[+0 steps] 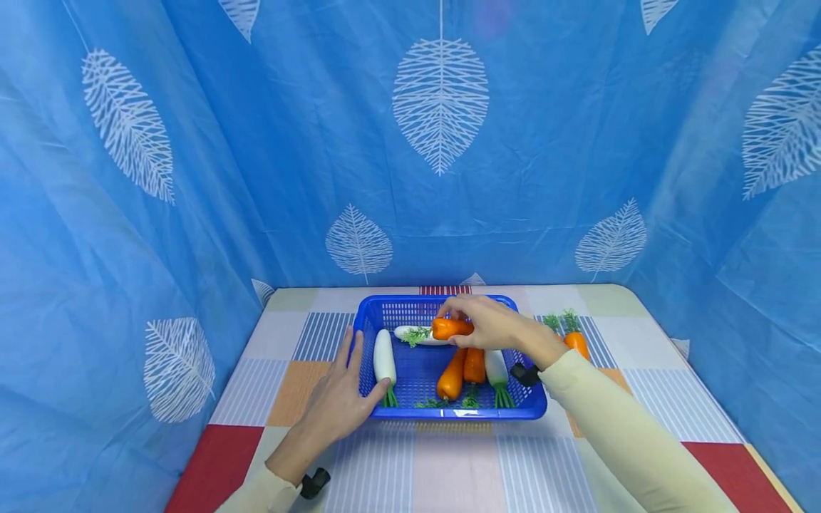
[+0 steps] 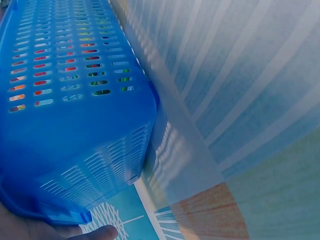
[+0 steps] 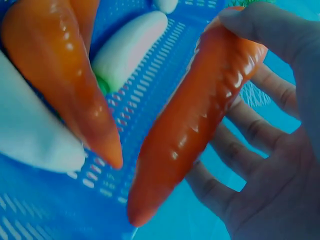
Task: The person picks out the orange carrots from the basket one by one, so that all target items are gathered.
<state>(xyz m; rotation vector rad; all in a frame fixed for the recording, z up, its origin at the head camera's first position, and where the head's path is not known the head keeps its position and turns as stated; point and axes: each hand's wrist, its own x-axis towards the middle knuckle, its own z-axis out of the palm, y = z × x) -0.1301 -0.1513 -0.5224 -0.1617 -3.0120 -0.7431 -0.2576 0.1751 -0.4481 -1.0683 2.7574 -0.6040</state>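
My right hand [image 1: 490, 324] pinches an orange carrot [image 1: 451, 328] between thumb and fingers, above the far part of a blue perforated basket [image 1: 449, 414]. The right wrist view shows the thumb on the glossy carrot [image 3: 195, 115], its tapered end hanging free. At the basket's left side is my left hand [image 1: 340, 399], fingers extended along the rim and thumb reaching over the near corner. Inside the basket lie a white radish [image 1: 384, 358] at left, another white radish [image 1: 404, 332] at the back, two carrots [image 1: 452, 376], and a radish [image 1: 497, 369] at right.
More carrots [image 1: 576, 343] with leafy green tops lie on the table right of the basket, partly hidden by my right arm. A patchwork checked cloth [image 1: 455, 470] covers the table. Blue curtains [image 1: 513, 214] with white leaf prints enclose the back and sides.
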